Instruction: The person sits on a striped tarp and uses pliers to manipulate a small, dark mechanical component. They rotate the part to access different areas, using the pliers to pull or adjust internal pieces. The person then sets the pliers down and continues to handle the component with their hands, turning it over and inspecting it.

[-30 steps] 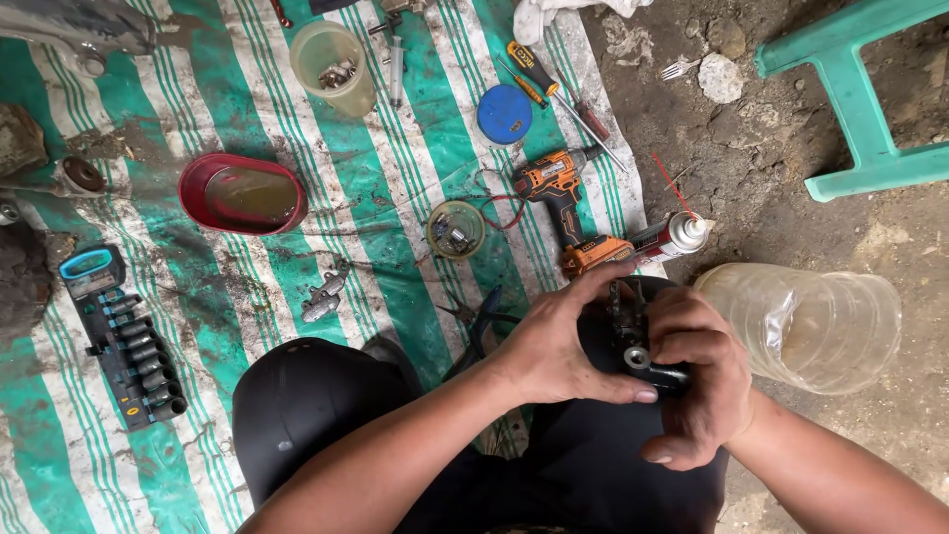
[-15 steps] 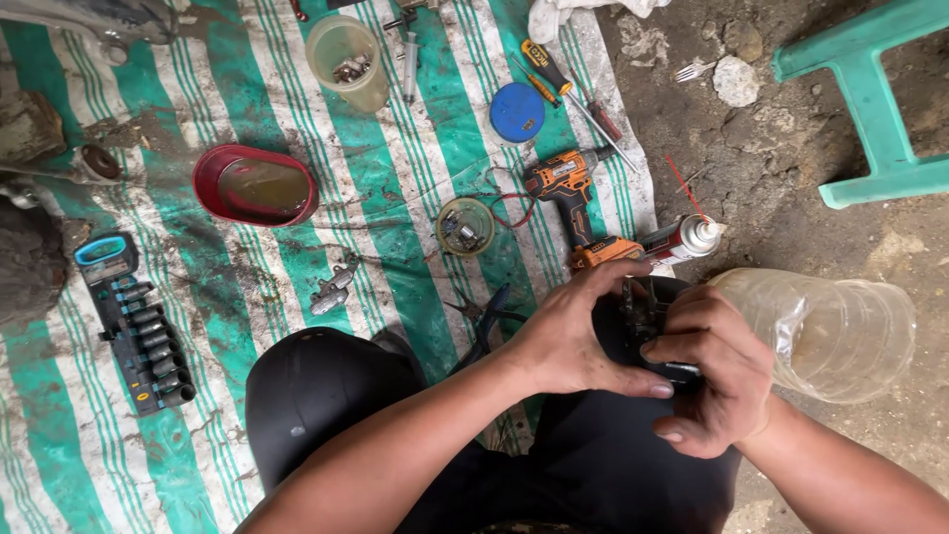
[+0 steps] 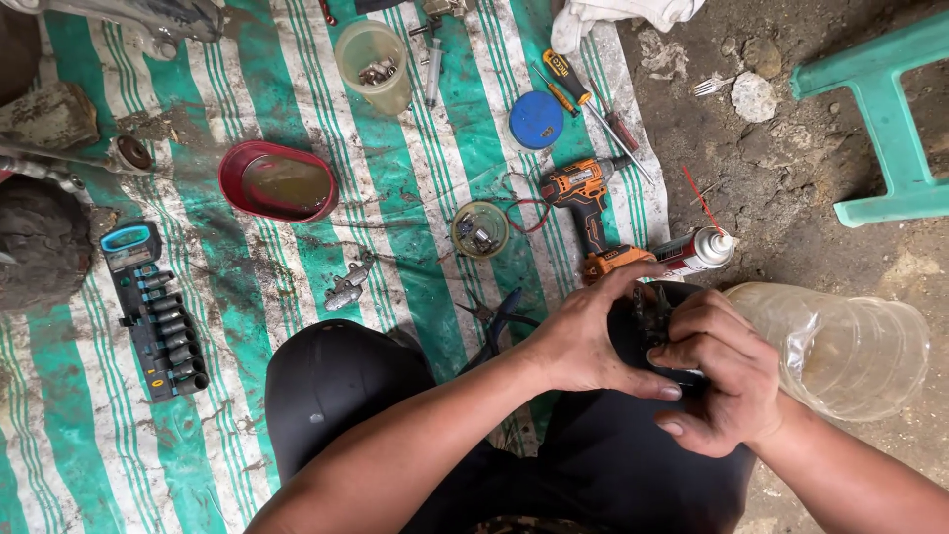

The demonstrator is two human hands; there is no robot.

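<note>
A small black mechanical part (image 3: 647,331) is being held above the lap, near the right edge of the striped green-and-white tarp (image 3: 247,119). It is being cupped by the left hand (image 3: 578,341), fingers curled round its left side, while it is being pinched from the right by the right hand (image 3: 717,381). Just beyond, an orange cordless drill (image 3: 585,213) and a spray can (image 3: 697,252) are lying; a clear plastic jar (image 3: 840,346) is resting on the right.

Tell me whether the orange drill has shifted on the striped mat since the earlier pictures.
No. The orange drill lies between the blue lid and the spray can, as before; only the camera moved.
</note>
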